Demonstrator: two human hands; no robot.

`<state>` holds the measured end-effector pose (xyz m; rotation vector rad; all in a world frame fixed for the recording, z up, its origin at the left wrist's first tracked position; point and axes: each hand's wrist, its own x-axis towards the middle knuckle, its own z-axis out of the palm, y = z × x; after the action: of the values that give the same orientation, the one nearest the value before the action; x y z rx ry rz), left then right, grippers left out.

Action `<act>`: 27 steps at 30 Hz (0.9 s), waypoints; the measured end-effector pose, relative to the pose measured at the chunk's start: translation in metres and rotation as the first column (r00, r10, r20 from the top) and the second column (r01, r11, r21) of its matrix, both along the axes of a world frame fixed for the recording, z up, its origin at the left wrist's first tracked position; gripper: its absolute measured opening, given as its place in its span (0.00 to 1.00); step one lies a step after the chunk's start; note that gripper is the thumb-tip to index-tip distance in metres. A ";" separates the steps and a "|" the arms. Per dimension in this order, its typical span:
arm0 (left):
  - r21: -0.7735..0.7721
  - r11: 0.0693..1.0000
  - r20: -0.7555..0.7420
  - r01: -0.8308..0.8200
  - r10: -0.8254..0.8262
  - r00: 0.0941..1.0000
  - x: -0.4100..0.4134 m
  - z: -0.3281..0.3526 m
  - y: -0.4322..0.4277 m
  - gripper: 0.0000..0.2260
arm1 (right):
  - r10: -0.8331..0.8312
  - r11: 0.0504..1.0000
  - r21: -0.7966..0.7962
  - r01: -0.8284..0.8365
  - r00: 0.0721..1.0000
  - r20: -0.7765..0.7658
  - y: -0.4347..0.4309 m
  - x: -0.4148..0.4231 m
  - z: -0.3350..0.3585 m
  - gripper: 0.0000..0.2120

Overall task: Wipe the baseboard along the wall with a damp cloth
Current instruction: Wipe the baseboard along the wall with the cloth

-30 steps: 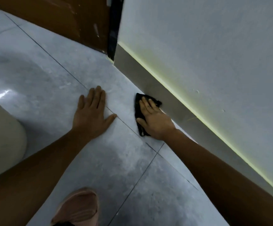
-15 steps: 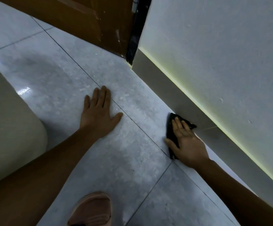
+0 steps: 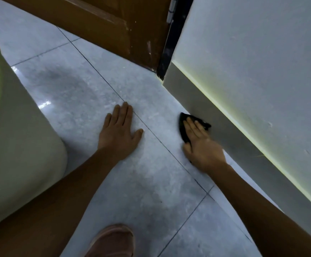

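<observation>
A grey baseboard (image 3: 223, 125) runs along the foot of the white wall (image 3: 262, 62) from the door frame toward the lower right. My right hand (image 3: 200, 145) presses a black cloth (image 3: 183, 127) against the floor where it meets the baseboard; the hand is slightly blurred. Most of the cloth is hidden under my fingers and palm. My left hand (image 3: 120, 134) lies flat on the grey floor tile, fingers together, holding nothing, a short way left of the cloth.
A brown wooden door (image 3: 102, 21) with a black frame edge (image 3: 166, 56) stands at the far end of the baseboard. A pale rounded object (image 3: 15, 145) fills the left side. My pinkish shoe (image 3: 114, 240) rests at the bottom centre.
My right hand and the cloth slid back along the baseboard away from the door, then forward again toward it. The view has shifted; my left hand stays planted on the tile.
</observation>
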<state>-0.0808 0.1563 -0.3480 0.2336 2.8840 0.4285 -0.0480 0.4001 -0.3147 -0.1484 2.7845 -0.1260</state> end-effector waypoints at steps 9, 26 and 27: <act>-0.014 1.000 -0.061 -0.027 0.026 0.998 0.004 -0.007 0.002 0.36 | -0.033 0.997 0.069 0.028 0.998 0.059 0.007 0.012 0.003 0.31; -0.033 0.999 -0.001 -0.015 0.015 1.000 0.001 0.001 0.002 0.32 | 0.192 0.979 -0.058 -0.194 0.981 -0.029 -0.061 -0.037 -0.011 0.28; -0.033 0.999 -0.003 -0.018 0.018 1.000 0.002 0.001 0.002 0.31 | 0.228 0.972 -0.060 -0.229 0.974 -0.012 -0.057 -0.022 -0.009 0.30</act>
<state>-0.0789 0.1582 -0.3473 0.2033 2.8952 0.3842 -0.0704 0.3427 -0.3234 -0.4831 2.7454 -0.1528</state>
